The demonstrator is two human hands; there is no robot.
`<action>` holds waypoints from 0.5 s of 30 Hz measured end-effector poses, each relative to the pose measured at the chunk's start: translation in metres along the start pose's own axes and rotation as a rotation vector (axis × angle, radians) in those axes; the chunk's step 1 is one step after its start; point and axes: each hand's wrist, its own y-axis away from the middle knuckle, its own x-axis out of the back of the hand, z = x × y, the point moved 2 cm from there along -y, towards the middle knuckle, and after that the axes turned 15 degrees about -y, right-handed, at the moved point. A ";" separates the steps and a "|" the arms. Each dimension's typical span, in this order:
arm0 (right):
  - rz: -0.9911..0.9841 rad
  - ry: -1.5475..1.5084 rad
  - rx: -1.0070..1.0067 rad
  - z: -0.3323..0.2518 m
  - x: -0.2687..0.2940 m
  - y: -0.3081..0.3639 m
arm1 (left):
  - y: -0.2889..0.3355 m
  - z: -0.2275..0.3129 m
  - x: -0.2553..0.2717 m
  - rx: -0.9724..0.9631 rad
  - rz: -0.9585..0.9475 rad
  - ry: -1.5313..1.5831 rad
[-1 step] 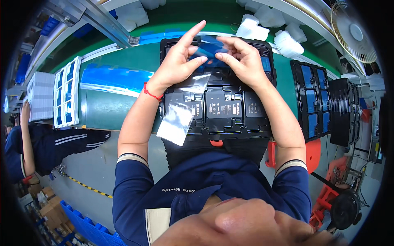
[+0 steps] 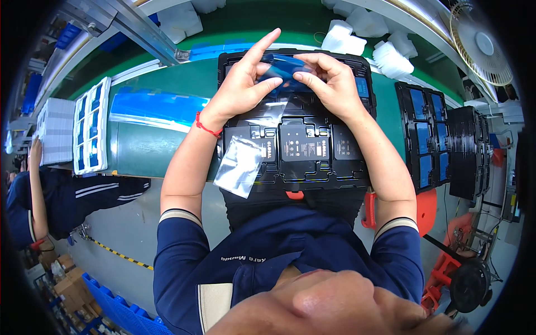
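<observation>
Above the far part of a black plastic tray point(image 2: 301, 180), both hands hold a shiny, dark-blue flat piece point(image 2: 285, 67); blur and glare keep its exact kind unclear. My left hand point(image 2: 245, 84) has its index finger stretched upward, while the thumb and a curled finger meet the piece's left side. At the right side, my right hand point(image 2: 332, 84) pinches it between thumb and fingers. Black flat battery-like packs point(image 2: 304, 143) with printed labels lie in the tray's near pockets. A clear, glossy film sheet point(image 2: 239, 166) rests across the tray's near left corner.
Blue film sheets point(image 2: 159, 109) lie left on the green table point(image 2: 137, 145). Beyond them stand a white tray point(image 2: 91, 128) with blue pieces and a white stack. More black trays point(image 2: 424, 134) stand right, near a fan point(image 2: 484, 44). Another person point(image 2: 33, 195) works at far left.
The blue piece has tilted slightly between my fingers, and its far edge looks lower and darker. Both hands stay nearly in place.
</observation>
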 end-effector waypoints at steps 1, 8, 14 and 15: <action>-0.007 0.040 0.037 -0.001 0.000 0.000 | 0.000 -0.001 0.001 -0.005 -0.004 -0.024; 0.041 0.082 0.185 -0.011 0.003 0.000 | 0.000 -0.017 0.003 0.084 0.070 -0.133; 0.093 -0.349 0.131 -0.003 0.020 -0.005 | 0.000 -0.018 0.010 0.039 0.333 -0.513; 0.158 -0.553 0.096 -0.002 0.029 -0.008 | -0.002 -0.016 0.012 -0.001 0.417 -0.536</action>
